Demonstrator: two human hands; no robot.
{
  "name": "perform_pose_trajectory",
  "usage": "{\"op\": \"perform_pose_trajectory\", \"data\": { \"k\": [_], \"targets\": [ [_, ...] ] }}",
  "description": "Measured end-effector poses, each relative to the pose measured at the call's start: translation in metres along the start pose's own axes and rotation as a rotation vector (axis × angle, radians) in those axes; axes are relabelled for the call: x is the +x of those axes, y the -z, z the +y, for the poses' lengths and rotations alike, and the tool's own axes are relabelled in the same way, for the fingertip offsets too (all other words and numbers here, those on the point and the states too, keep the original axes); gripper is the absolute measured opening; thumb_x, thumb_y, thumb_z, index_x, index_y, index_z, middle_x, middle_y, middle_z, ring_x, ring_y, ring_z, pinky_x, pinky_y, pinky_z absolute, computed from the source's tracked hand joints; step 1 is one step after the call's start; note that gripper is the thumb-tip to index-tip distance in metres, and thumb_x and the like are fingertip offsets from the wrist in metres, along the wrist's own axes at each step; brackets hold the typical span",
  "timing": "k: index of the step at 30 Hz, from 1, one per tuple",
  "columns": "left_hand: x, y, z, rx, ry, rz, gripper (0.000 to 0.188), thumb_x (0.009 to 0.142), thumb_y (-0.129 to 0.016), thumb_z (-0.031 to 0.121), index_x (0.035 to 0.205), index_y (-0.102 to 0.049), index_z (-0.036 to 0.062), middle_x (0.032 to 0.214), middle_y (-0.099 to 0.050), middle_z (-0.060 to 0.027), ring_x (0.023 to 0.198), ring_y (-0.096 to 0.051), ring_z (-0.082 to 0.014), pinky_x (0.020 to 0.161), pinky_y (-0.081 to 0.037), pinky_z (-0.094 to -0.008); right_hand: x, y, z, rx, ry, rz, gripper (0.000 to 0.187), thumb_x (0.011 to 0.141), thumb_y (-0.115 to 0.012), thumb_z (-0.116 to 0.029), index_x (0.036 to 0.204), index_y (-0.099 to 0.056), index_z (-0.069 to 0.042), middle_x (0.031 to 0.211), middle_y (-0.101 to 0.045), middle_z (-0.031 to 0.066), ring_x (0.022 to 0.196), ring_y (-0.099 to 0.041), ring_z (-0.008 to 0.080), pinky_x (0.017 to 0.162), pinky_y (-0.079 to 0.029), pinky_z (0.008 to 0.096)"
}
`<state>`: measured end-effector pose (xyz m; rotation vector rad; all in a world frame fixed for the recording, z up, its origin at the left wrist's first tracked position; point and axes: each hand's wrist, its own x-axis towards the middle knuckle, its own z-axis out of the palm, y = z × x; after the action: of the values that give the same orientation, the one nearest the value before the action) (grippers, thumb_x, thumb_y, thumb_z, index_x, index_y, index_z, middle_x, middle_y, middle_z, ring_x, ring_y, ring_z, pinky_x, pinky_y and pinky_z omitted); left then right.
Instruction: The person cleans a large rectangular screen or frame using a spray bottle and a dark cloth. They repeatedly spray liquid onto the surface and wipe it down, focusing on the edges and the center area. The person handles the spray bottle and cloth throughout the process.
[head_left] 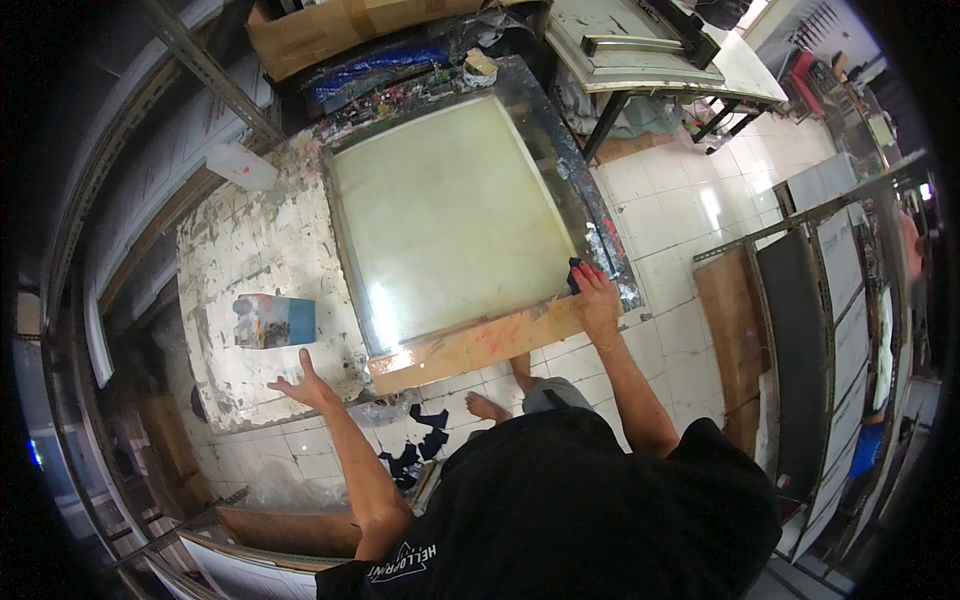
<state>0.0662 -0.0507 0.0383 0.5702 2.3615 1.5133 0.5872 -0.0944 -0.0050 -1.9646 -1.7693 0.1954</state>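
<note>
My right hand [596, 298] presses a small dark cloth [575, 276] at the near right corner of a pale greenish rectangular panel [455, 215], which looks like a screen-printing mesh or a glass sheet. Brown tape [480, 345] covers the panel's near border. Over the paint-stained white tabletop [225, 265], my left hand [305, 388] is open with its fingers spread, holding nothing. Just beyond those fingers lies or stands a translucent plastic bottle [283, 321] with blue liquid in it; I cannot tell whether it is upright.
A white plastic container [241, 166] sits at the table's far left. Small ink-stained items and a tub [479, 68] line the far edge. Dark cloth scraps [420, 445] lie on the tiled floor. Another table [660, 60] stands far right; racks with boards [795, 330] flank both sides.
</note>
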Motion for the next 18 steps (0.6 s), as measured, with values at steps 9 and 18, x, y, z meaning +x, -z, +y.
{"op": "perform_pose_trajectory", "data": {
  "k": [9,18],
  "targets": [
    [0.065,-0.021,0.047,-0.483,-0.162,-0.257,0.079,0.069,-0.085,0.003,0.133,-0.039,-0.0011,0.127,-0.053,-0.0181,0.109,-0.056,-0.0262,0.091,-0.053,-0.0363,-0.019,0.006,-0.018,0.761,-0.393,0.274,0.025,0.087,-0.058,0.002,0.111,-0.065,0.001,0.093,-0.067,0.0105,0.082,-0.062,0.0207,0.075,-0.049,0.0311],
    [0.003,-0.017,0.066,-0.219,-0.669,-0.425,0.052,0.068,-0.087,0.007,0.110,-0.056,0.0012,0.104,-0.064,-0.0098,0.091,-0.061,-0.0193,0.082,-0.050,-0.0321,-0.011,0.016,-0.071,1.279,-0.538,0.095,0.027,0.093,-0.052,0.004,0.118,-0.061,0.005,0.098,-0.067,0.0041,0.083,-0.062,0.0105,0.075,-0.050,0.0246]
  ]
}}
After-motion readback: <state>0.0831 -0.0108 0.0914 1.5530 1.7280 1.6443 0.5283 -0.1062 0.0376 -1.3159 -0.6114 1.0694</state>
